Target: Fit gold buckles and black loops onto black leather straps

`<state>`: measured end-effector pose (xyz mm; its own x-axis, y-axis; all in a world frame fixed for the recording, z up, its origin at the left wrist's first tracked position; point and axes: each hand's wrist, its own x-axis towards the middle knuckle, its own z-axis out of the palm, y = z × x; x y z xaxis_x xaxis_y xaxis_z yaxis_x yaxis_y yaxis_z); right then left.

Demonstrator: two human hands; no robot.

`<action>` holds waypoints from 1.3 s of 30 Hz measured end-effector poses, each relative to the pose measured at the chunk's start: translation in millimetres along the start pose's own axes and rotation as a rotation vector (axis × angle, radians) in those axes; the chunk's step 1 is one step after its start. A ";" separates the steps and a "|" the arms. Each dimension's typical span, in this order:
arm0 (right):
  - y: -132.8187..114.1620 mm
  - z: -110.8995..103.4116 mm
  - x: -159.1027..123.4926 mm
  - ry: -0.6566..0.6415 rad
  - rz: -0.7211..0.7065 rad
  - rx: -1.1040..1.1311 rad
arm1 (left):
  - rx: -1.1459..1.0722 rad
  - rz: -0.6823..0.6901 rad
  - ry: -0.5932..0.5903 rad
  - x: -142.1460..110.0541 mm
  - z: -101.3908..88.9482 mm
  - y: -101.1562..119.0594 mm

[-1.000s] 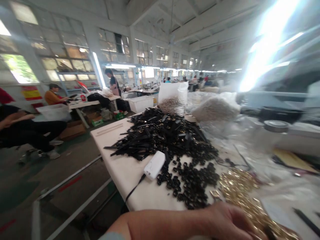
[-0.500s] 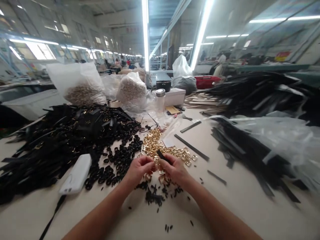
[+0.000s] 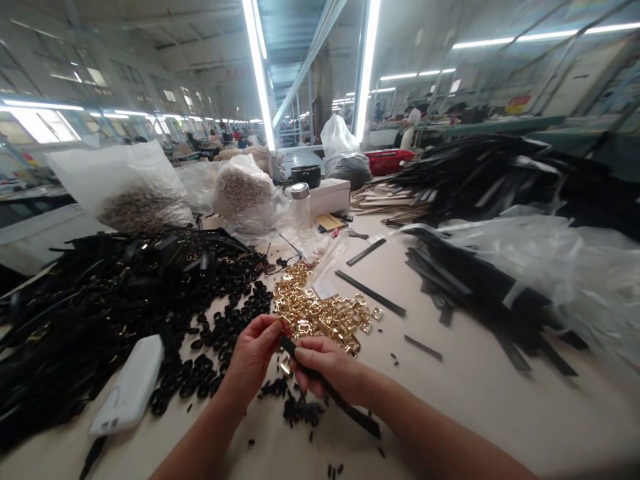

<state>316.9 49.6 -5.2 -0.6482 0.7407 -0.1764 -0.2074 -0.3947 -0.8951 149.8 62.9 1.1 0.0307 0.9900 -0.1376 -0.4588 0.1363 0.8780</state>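
Observation:
My right hand (image 3: 325,363) is closed round a black strap (image 3: 353,410); one end points at my left hand, the other hangs down to the right. My left hand (image 3: 256,350) pinches a small gold buckle (image 3: 283,324) just off the strap's tip, mostly covered by the fingers. Behind both hands spreads a pile of gold buckles (image 3: 320,310). Black ring-shaped loops (image 3: 240,310) lie to its left. Small black scraps (image 3: 300,408) are scattered on the table below my hands.
A heap of buckled black straps (image 3: 110,293) and a white power bank (image 3: 129,385) with a cord lie left. Loose strips (image 3: 370,293) and bagged black strips (image 3: 450,267) are on the right. A lidded jar (image 3: 301,203) and filled plastic bags (image 3: 245,190) stand behind.
The view has swung from the left side of the room to the table in front. Since half a second ago, the strap has come out longer below my right hand, and both hands are nearer.

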 end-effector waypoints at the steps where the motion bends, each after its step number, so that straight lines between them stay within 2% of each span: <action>1: 0.9 -0.4 0.8 -0.008 0.008 0.065 | -0.004 -0.003 -0.018 -0.9 0.5 -0.7; 5: 2.6 -3.9 3.1 -0.046 0.061 0.291 | -0.006 0.002 -0.079 -2.4 0.8 -4.9; 8: 2.8 -6.0 3.2 -0.100 0.069 0.419 | 0.004 0.063 -0.127 -3.9 0.0 -6.6; 13: 0.6 -7.4 1.7 -0.177 0.046 0.489 | 0.006 0.148 -0.175 -10.5 -0.7 -4.6; 15: -2.2 -7.4 0.7 -0.155 0.039 0.407 | 0.001 0.142 -0.189 -11.4 -0.7 -4.5; 18: -10.5 -7.2 -2.8 -0.043 0.009 0.167 | 0.005 0.086 -0.167 -9.1 -0.8 -7.4; 24: -33.9 -4.4 -18.3 0.246 -0.161 -0.638 | 0.172 -0.097 -0.189 -4.4 -4.0 -16.7; 27: -39.7 0.4 -23.0 0.277 -0.219 -0.943 | 0.172 -0.135 -0.212 -5.5 -3.7 -17.8; 30: -40.1 5.2 -22.3 0.302 -0.242 -1.149 | 0.157 -0.171 -0.225 -7.0 -2.1 -16.9; 34: -37.7 6.2 -18.9 0.305 -0.240 -1.234 | 0.171 -0.160 -0.246 -7.0 -1.7 -14.0; 39: -39.3 0.7 -20.3 0.172 -0.168 -0.997 | 0.115 -0.176 -0.240 -4.9 -5.1 -8.4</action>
<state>337.7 49.7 33.9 -0.5366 0.8438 -0.0032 0.4686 0.2948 -0.8328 149.0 56.7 -8.0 0.3159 0.9292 -0.1918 -0.3246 0.2959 0.8984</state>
